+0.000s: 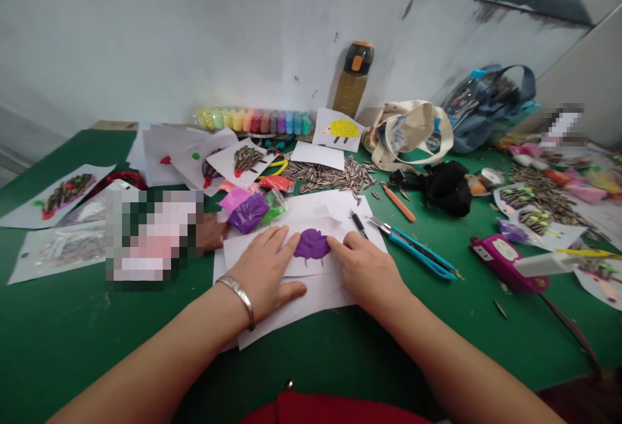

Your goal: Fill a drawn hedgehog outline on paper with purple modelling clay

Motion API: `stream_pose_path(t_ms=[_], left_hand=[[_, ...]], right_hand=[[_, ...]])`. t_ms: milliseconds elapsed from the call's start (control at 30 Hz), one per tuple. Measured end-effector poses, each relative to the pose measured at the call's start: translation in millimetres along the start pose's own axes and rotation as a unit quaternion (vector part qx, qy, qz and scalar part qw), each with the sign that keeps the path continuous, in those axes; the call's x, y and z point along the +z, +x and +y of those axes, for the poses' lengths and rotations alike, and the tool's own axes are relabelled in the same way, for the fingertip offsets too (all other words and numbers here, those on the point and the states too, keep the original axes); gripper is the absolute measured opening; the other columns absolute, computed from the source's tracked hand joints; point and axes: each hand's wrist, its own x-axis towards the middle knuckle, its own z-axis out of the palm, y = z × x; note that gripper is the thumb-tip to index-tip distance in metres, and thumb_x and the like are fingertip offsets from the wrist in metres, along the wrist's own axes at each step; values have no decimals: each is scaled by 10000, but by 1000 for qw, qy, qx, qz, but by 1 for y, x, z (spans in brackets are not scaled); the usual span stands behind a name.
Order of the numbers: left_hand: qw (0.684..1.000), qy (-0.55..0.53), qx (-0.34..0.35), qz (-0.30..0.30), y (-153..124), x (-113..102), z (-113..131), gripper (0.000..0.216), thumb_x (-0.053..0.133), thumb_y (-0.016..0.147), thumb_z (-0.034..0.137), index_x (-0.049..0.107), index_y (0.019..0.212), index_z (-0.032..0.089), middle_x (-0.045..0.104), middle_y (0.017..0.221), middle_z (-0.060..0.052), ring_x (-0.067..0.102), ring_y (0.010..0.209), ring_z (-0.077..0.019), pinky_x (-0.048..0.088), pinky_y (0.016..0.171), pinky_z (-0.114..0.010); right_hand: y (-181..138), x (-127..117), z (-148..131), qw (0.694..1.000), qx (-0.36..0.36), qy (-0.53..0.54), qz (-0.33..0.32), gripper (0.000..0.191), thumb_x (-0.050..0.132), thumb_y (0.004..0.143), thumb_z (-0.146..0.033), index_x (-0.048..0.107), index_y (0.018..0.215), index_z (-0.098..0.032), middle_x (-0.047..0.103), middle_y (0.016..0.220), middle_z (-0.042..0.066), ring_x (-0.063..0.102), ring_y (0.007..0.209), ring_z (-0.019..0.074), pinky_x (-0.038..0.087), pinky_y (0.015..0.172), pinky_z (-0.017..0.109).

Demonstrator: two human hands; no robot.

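Note:
A flat patch of purple clay (311,244) sits on a white sheet of paper (311,213) in front of me. My left hand (265,270) lies flat on the paper, fingers stretched out, their tips at the clay's left edge. A silver bangle circles that wrist. My right hand (363,270) rests on the paper at the clay's right edge, fingers extended and pressing against it. Neither hand holds anything.
A pile of sunflower seeds (325,176) and a purple clay bag (249,212) lie beyond the paper. Blue scissors (413,249) and an orange pencil (398,203) are to the right. Clay packets (253,120), a bottle (354,80), bags and finished hedgehog pictures ring the green table (72,340).

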Motion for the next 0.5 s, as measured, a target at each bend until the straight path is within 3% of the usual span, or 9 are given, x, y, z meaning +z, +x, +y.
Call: stream_pose_path(t_ms=[300, 500], left_hand=[[1000, -21, 9, 15, 0, 3, -3, 787, 575, 787, 544, 377, 1406, 100, 360, 1476, -217, 306, 1360, -376, 261, 1101, -489], [1000, -21, 0, 0, 0, 0, -1, 791, 589, 787, 522, 384, 1400, 66, 343, 1476, -246, 290, 1368, -386, 259, 1103, -497]], right_hand=[[0, -4, 4, 999, -3, 54, 3, 517, 425, 868, -129, 467, 1366, -262, 604, 982, 52, 581, 830, 161, 391, 652, 247], [3, -4, -5, 999, -27, 18, -2, 479, 397, 889, -139, 504, 1328, -298, 583, 1042, 55, 581, 807, 164, 386, 632, 261]])
